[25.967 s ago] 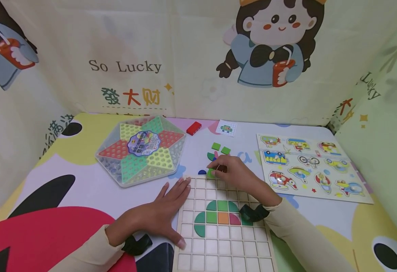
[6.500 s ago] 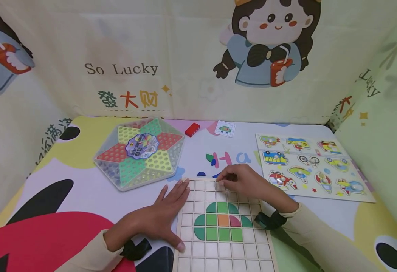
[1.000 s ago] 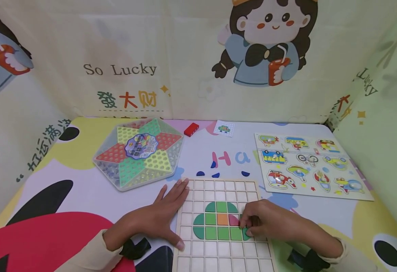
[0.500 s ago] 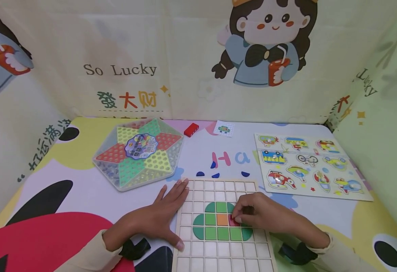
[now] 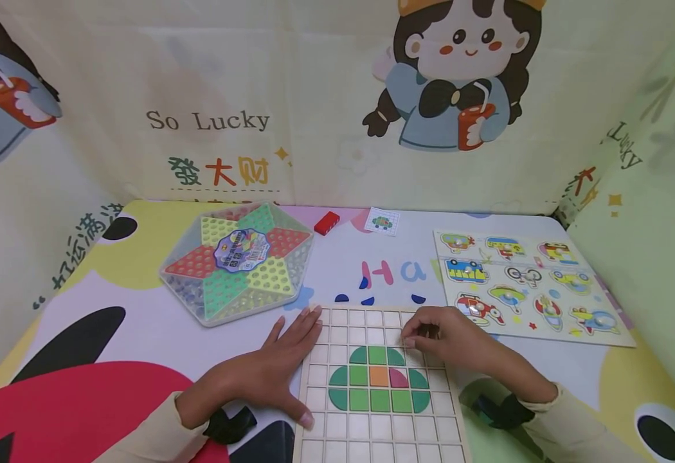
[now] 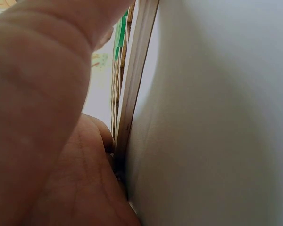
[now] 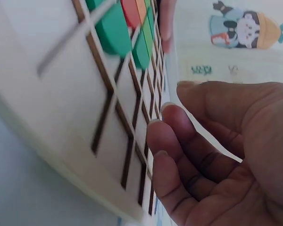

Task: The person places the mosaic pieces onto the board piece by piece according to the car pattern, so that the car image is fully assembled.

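Note:
A wooden grid board (image 5: pixel 372 424) lies in front of me with coloured tiles in its cells. Green squares (image 5: pixel 380 400), dark green curved tiles (image 5: pixel 339 399), an orange square (image 5: pixel 379 376) and a crimson curved tile (image 5: pixel 398 378) form one rounded patch. My left hand (image 5: pixel 268 376) rests spread along the board's left edge, its thumb on the lower frame. Over the upper right cells hovers my right hand (image 5: pixel 447 334); in the right wrist view its fingers (image 7: pixel 167 141) are loosely bent, thumb apart, with nothing between them. Several dark blue half-round tiles (image 5: pixel 418 299) lie beyond the board.
A hexagonal Chinese checkers box (image 5: pixel 239 263) sits at the back left. Near the back edge are a red block (image 5: pixel 327 223) and a small pattern card (image 5: pixel 382 221). A vehicle picture puzzle board (image 5: pixel 531 289) lies on the right.
Green squares and a dark green curved tile from beyond the board now fill the patch's lower row. In the last second my right hand left the lower right tile and moved up. Left hand unmoved.

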`<state>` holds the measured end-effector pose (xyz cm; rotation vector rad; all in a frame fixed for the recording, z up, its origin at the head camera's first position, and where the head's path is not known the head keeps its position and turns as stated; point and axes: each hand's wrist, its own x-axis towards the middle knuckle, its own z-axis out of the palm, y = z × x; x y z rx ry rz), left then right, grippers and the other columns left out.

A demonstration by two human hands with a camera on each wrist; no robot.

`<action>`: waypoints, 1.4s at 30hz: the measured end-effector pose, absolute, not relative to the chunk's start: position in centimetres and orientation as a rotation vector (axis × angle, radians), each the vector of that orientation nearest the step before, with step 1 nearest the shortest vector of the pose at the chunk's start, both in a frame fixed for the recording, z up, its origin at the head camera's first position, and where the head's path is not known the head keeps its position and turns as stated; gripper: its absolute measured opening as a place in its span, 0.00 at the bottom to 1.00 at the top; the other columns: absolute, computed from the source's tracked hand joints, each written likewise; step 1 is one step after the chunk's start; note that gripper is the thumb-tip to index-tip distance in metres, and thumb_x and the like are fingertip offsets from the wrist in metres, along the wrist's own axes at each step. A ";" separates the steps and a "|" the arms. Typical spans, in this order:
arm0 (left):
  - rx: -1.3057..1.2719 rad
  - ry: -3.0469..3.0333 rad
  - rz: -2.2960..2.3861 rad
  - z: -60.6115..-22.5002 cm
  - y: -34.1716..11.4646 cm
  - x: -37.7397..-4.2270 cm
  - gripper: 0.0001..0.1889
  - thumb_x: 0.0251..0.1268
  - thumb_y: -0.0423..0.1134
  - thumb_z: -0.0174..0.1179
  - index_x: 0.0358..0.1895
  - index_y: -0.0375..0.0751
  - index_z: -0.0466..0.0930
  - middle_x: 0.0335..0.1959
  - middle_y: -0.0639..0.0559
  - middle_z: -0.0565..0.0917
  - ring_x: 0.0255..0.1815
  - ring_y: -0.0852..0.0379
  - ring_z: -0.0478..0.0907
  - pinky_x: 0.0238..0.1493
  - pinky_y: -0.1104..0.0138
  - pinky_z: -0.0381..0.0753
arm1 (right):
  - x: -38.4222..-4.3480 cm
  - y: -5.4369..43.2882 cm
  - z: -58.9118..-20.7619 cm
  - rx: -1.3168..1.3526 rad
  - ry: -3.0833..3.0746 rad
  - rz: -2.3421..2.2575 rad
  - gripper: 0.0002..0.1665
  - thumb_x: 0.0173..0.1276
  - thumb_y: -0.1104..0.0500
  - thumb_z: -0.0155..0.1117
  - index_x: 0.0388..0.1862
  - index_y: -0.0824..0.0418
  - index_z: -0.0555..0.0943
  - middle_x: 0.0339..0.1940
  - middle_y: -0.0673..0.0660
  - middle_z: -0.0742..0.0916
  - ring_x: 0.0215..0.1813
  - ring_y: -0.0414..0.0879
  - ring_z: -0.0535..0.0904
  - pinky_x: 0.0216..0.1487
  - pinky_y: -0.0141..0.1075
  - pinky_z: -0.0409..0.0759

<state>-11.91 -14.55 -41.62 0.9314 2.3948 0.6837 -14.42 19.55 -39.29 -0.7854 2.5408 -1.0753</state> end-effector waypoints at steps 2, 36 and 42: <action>0.932 2.396 0.678 -41.6 -14.5 -11.9 0.70 0.40 0.72 0.69 0.79 0.40 0.35 0.79 0.52 0.28 0.77 0.53 0.22 0.68 0.44 0.22 | -14.8 19.8 -39.3 -0.763 2.607 -1.053 0.06 0.65 0.64 0.68 0.36 0.52 0.86 0.31 0.42 0.83 0.33 0.41 0.75 0.34 0.31 0.76; 0.946 2.403 0.693 -41.7 -14.6 -11.9 0.70 0.41 0.71 0.70 0.78 0.38 0.34 0.79 0.51 0.28 0.76 0.53 0.21 0.69 0.45 0.22 | -19.7 20.4 -40.9 -0.405 2.854 -0.919 0.07 0.65 0.64 0.68 0.41 0.63 0.87 0.36 0.54 0.79 0.36 0.48 0.72 0.32 0.37 0.71; 0.947 2.406 0.694 -41.8 -14.6 -11.8 0.70 0.41 0.71 0.69 0.78 0.38 0.34 0.79 0.51 0.28 0.76 0.54 0.21 0.69 0.45 0.22 | -19.4 20.1 -40.8 -0.411 2.865 -0.900 0.05 0.65 0.64 0.68 0.39 0.61 0.87 0.37 0.52 0.83 0.37 0.46 0.75 0.37 0.38 0.75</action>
